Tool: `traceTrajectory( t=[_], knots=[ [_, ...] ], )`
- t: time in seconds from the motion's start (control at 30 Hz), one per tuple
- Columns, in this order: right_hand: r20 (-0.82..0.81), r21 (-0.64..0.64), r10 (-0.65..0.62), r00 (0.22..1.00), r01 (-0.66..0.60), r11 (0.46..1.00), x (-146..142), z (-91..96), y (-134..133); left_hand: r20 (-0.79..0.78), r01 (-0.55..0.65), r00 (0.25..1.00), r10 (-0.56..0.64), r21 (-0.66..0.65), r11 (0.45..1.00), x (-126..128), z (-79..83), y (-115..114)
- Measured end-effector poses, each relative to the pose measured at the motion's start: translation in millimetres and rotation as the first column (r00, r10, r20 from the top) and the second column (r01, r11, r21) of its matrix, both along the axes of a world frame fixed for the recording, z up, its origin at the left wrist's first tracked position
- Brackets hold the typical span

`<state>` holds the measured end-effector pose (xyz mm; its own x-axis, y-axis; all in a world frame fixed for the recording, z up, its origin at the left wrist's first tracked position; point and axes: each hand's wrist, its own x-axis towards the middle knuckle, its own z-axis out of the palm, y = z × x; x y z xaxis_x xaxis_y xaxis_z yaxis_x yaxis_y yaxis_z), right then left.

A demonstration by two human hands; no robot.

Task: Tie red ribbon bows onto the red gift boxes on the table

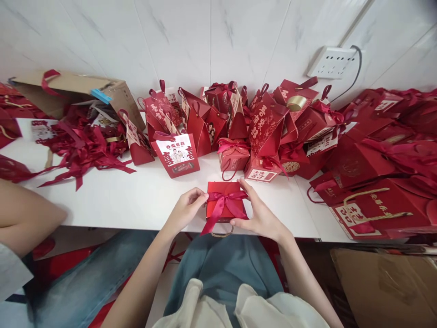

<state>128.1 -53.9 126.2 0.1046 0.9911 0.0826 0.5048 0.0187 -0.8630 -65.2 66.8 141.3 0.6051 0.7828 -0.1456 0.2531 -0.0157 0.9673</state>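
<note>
A small red gift box (pixel 212 210) sits at the table's front edge, directly before me. A crimson satin ribbon (pixel 223 200) is tied in a bow across its top, with one tail hanging over the front left. At the box's left edge, my left hand (pixel 189 206) is closed in a pinch where the ribbon wraps round. My right hand (pixel 261 214) grips the right side, fingers at the back corner and thumb at the front. A twisted cord handle (pixel 223 234) hangs from the box's front, over the edge.
Red gift boxes (pixel 268 123) crowd the back of the white table (pixel 143 205). Larger ones (pixel 385 205) are piled at right. Loose ribbons (pixel 88 146) spill from a cardboard box (pixel 75 91) at left. Another person's arm (pixel 27 214) rests nearby. A power socket (pixel 332 63) is on the wall.
</note>
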Motion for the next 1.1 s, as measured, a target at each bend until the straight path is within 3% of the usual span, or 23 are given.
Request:
traceTrajectory(
  t=[0.13,0.2,0.23,0.27,0.33,0.43,0.47,0.53,0.63,0.8,1.1],
  knots=[
    [-0.025,0.020,0.031,0.999,-0.031,0.999,1,-7.0,3,0.073,-0.128,0.990,0.120,0.124,0.984,3,8.2,-8],
    [-0.049,0.061,0.016,0.999,-0.013,0.998,-1,-9.1,2,0.091,-0.159,0.986,0.137,0.319,0.934,3,15.2,-16],
    [-0.053,0.083,0.003,0.999,0.001,0.997,-3,-9.3,1,0.107,-0.157,0.987,0.121,0.446,0.881,4,18.8,-21],
    [-0.052,0.108,-0.012,0.999,0.018,0.994,-5,-8.7,0,0.129,-0.148,0.988,0.089,0.578,0.803,4,22.3,-27],
    [-0.040,0.166,-0.045,0.998,0.051,0.985,-9,-5.1,-4,0.170,-0.129,0.985,-0.016,0.798,0.589,6,28.5,-38],
    [-0.048,0.278,-0.079,0.996,0.090,0.956,-15,4.4,-10,0.180,-0.136,0.973,-0.145,0.953,0.271,9,35.5,-53],
    [-0.058,0.312,-0.083,0.995,0.097,0.945,-16,8.0,-13,0.175,-0.140,0.970,-0.167,0.969,0.201,9,37.5,-56],
    [-0.080,0.368,-0.083,0.993,0.106,0.924,-17,14.9,-17,0.175,-0.153,0.966,-0.191,0.981,0.123,10,41.6,-62],
    [-0.095,0.411,-0.079,0.992,0.111,0.905,-17,23.0,-24,0.202,-0.182,0.955,-0.218,0.977,0.107,9,48.3,-68],
    [-0.084,0.431,-0.083,0.993,0.112,0.895,-17,31.6,-31,0.236,-0.208,0.941,-0.241,0.968,0.137,8,56.9,-73],
    [-0.076,0.443,-0.080,0.994,0.106,0.890,-16,35.9,-35,0.252,-0.216,0.933,-0.257,0.963,0.160,9,59.3,-73]
  ],
)
